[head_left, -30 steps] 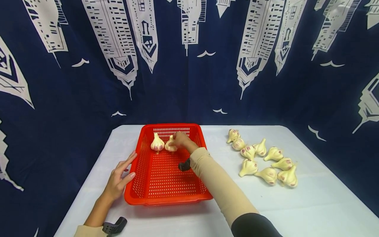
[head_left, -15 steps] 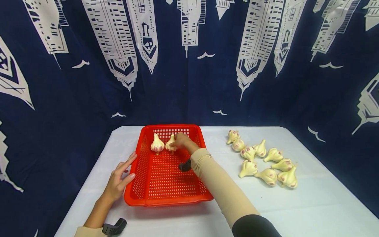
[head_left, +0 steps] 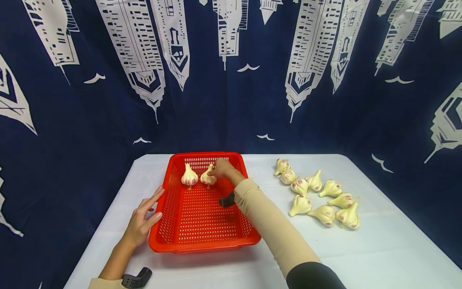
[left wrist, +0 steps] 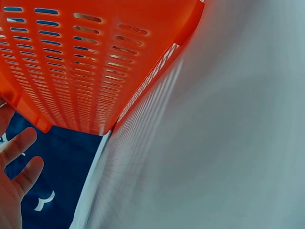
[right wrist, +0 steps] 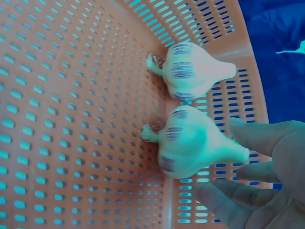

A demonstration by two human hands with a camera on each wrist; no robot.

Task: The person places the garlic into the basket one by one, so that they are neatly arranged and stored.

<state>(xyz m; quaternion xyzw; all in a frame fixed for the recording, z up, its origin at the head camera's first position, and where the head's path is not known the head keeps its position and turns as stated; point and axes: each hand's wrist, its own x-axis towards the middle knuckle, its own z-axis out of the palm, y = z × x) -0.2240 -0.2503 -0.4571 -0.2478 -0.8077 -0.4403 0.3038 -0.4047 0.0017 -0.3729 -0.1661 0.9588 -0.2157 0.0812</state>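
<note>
Inside the red plastic basket (head_left: 202, 245), two garlic bulbs stand side by side near the far wall. The left garlic bulb (head_left: 189, 176) is untouched. My right hand (head_left: 223, 168) is at the other garlic bulb (right wrist: 188, 143), with thumb and fingers spread on either side of its neck. A gap shows between some fingers and the neck; whether the thumb touches it is hard to tell. My left hand (head_left: 138, 222) rests on the basket's left rim with fingers extended. In the left wrist view, fingers (left wrist: 24, 143) show beside the basket's outer wall.
Several more garlic bulbs (head_left: 300, 204) lie in a loose group on the white tabletop (head_left: 361, 257), right of the basket. A dark blue cloth (head_left: 223, 108) with white building prints hangs behind the table. Black wrist devices (head_left: 137, 277) are on both wrists.
The garlic bulb by my right hand has shifted slightly right, away from its neighbour, and leans a little. My left hand stays on the rim. The whole view has drifted slightly.
</note>
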